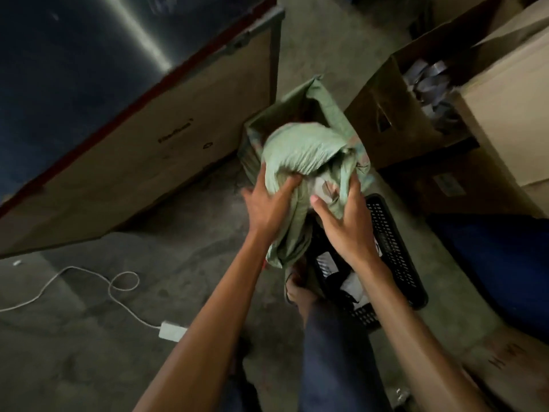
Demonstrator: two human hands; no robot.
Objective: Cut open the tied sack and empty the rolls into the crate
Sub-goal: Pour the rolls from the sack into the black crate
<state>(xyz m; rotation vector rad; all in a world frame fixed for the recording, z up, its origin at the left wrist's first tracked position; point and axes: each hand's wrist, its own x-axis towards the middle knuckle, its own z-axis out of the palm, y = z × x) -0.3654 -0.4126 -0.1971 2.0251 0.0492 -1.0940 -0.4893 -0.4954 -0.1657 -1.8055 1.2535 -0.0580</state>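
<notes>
Both arms reach forward; the left hand and right hand each grip the green sack above the black crate.

Both hands grip green sack above black crate: left hand bunching cloth, right hand beside it.
</notes>
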